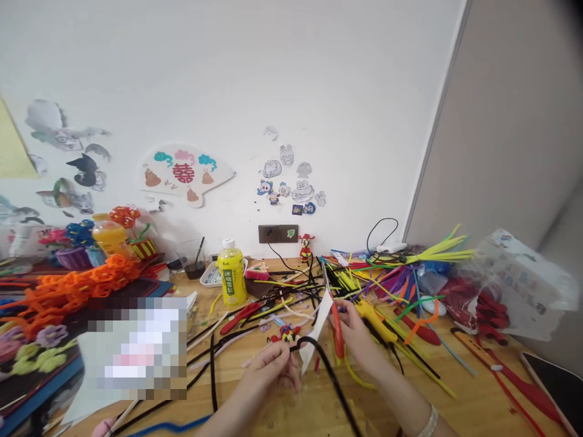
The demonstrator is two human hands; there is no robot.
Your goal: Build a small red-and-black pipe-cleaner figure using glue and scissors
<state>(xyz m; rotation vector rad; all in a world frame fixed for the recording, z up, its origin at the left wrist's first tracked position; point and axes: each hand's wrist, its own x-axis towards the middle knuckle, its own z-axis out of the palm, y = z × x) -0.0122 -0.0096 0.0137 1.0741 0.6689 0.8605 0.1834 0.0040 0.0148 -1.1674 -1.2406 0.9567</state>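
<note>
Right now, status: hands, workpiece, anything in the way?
Left hand pinching black fuzzy strip. Right hand gripping red-handled tool. Close by: white piece between hands, small red figure just beyond left hand.

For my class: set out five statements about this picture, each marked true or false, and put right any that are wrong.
1. The left hand holds a black fuzzy strip. True.
2. The right hand holds nothing. False: the right hand grips a red-handled tool.
3. The yellow bottle lies on its side. False: the yellow bottle stands upright.
4. A fan-shaped cutout is on the wall. True.
5. The orange fuzzy chain is right of the yellow bottle in the picture. False: it is to the left.
</note>
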